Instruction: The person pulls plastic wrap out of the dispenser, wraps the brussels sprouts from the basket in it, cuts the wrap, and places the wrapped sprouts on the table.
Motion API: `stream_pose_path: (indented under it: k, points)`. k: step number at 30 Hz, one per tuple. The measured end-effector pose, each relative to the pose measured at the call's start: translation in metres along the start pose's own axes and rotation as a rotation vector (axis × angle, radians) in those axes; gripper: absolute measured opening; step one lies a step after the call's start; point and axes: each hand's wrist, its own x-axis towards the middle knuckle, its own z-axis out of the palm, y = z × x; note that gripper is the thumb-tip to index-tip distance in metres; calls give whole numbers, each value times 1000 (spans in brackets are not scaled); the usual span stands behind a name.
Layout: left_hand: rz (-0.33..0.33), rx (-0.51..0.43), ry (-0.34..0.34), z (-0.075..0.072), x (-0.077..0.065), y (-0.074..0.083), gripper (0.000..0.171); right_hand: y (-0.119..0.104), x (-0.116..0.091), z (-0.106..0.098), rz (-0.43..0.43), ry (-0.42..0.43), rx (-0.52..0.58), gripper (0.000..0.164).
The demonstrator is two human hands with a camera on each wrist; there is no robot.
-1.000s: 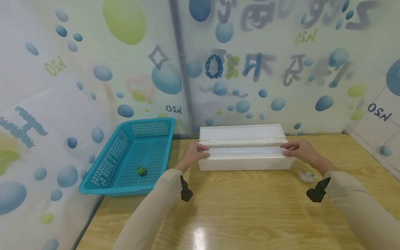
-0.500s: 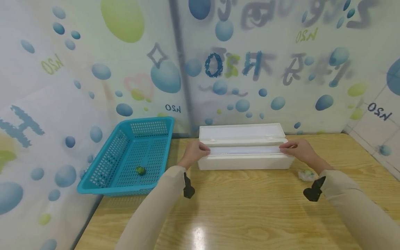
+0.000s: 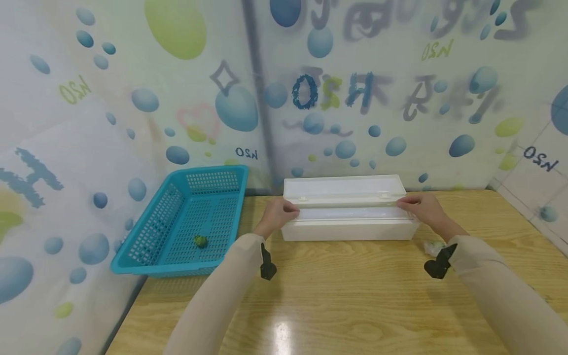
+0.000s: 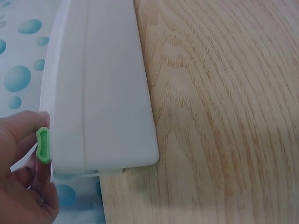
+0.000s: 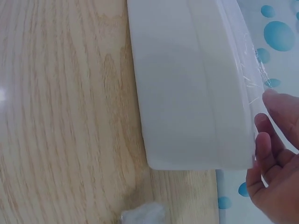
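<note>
So the white box sits right between the two hands, lid flipped up on the far side of the grip. Left hand is at its left end, thumb and fingertips nearly together; the wrist cam has a green piece pinched between thumb and curled fingers, can't tell if anything else is caught in there with it. Right hand is at the other end, thumb and fingers curled in with only a slim gap, holding the edge of some clear film that runs along the box top toward the fingertips.

What's different: half a second ago the right fingertips were lower, closer to the front rim, and now they've shifted up toward the base of the lid, so more of the box's right corner shows. Left hand has barely budged since then, though a full second back its thumb and finger were clearly more spread. Box looks like it's stayed put.

Left of the left hand there's the blue basket with a small green item in it, same as before. Just on the near side of the right hand, a wrapped bundle lies on the table, now a bit more covered by the sleeve and black wrist mount
</note>
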Motion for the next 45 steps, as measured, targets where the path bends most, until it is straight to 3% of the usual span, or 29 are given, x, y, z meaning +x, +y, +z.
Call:
stream_pose_path:
  k: [12,26,39,45]
  points:
    - [-16,-6,-70,0,4,0,18,-12,5,0,153,-18,71,66]
    - [-19,32,-64,-1,4,1,7,-17,12,-1,149,9,92,59]
    - [62,120,-33,4,5,1,11,-22,11,0,169,-8,117,57]
    - [147,140,-44,7,5,1,12,-22,10,1,155,3,115,56]
